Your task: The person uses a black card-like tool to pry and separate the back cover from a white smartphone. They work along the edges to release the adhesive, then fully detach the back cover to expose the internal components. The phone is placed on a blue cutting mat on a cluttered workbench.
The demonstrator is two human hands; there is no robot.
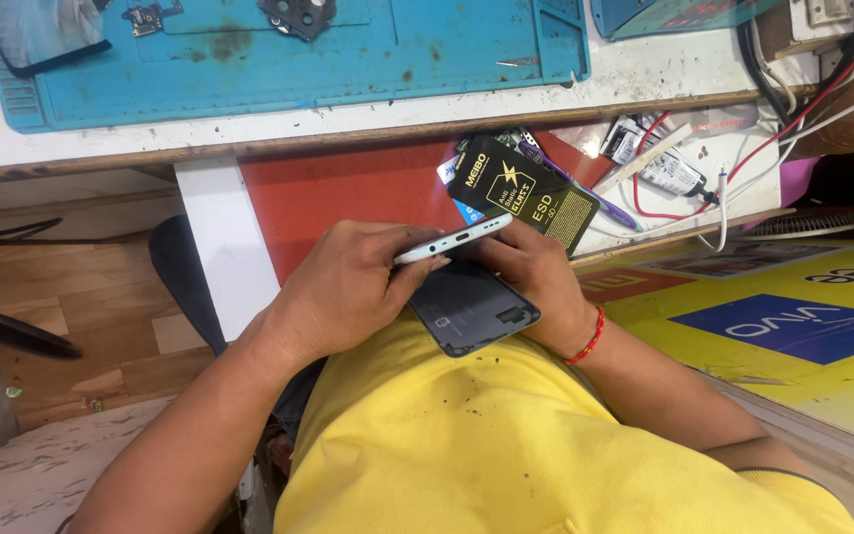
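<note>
My left hand [343, 287] and my right hand [534, 272] together hold a white-edged smartphone [452, 240] on its side, its bottom ports facing up toward me. Just below it a dark grey back cover [467, 311] with a camera cutout rests against my yellow shirt, under my right hand. A red thread bracelet circles my right wrist. Both hands sit low, in front of the bench edge.
A blue work mat [279, 59] on the white bench carries small phone parts and a dark phone [42, 35]. A black and gold flat packet [521, 188], a purple pen [585, 193], red and white cables [743, 158] lie in an open drawer. A yellow printed board [803, 326] lies at right.
</note>
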